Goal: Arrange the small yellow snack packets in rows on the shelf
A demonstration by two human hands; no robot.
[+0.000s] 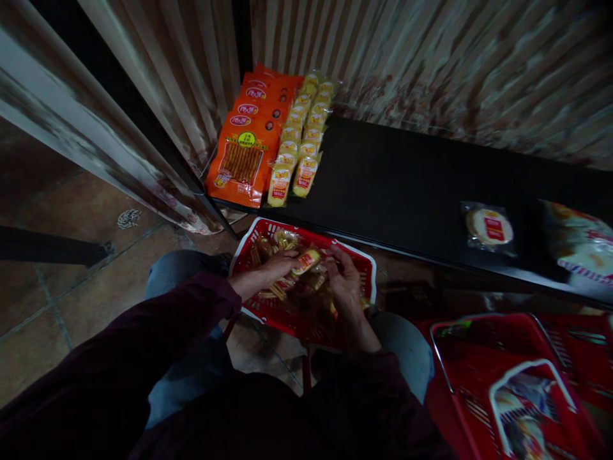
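My left hand is closed on a small yellow snack packet with a red and white label, just above a red shopping basket. To the right of that packet, my right hand has its fingers bent near the packet's end; whether they grip anything is unclear in the dim light. Under both hands the basket holds several clear-wrapped snacks, partly covered by my hands. Matching yellow packets stand in two rows on the black shelf beyond the basket.
Orange snack bags overlap in a row at the shelf's left end. A clear pack of round flat pieces and a larger bag lie at its right. More red baskets stand to my right. A dark metal post rises at left.
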